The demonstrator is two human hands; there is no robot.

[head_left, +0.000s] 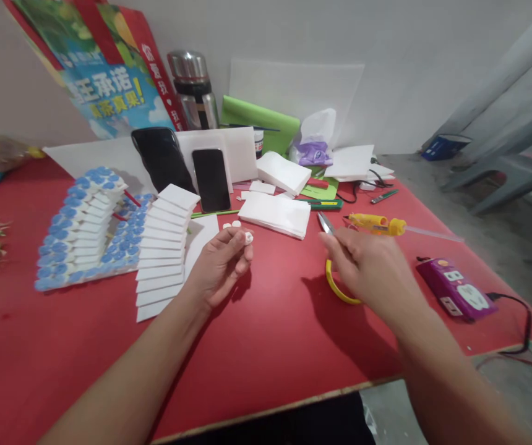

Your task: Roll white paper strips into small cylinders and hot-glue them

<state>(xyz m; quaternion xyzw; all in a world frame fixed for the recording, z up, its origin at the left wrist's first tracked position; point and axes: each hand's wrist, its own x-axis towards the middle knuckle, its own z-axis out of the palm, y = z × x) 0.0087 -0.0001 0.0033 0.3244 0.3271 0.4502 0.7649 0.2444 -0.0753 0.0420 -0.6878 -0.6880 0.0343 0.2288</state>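
Observation:
A small white piece (248, 238) is pinched between the thumb and fingers of my left hand (226, 259); I cannot tell its material. Two more little white pieces (232, 224) lie on the table just behind that hand. My right hand (363, 256) is closed round a pair of scissors (339, 290). Their metal blades point away from me, and a yellow handle loop shows below the hand. Left of my left hand, a row of overlapping white cards (161, 266) fans out, beside a model (78, 232) of white slats edged with blue discs.
On the red table (266, 358) stand two phones (211, 179), a steel flask (194, 89) and a stack of white sheets (275, 213). A yellow glue gun (377, 224) and purple power socket (456, 287) with a cord lie right. A grey stool (516, 173) stands beyond.

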